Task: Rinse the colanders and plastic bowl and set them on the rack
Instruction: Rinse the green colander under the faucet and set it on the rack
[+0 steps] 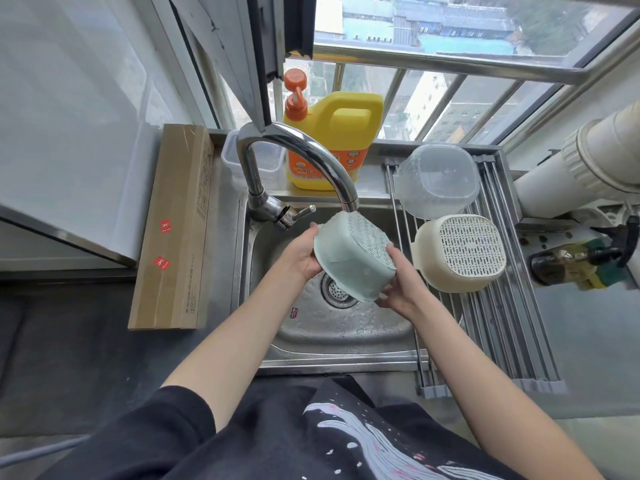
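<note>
Both hands grip the green colander over the sink, left hand on its far-left rim, right hand at the near side, under the tap. Best turn it slowly, then set it on the rack at right, near the cream colander and clear bowl.
</note>
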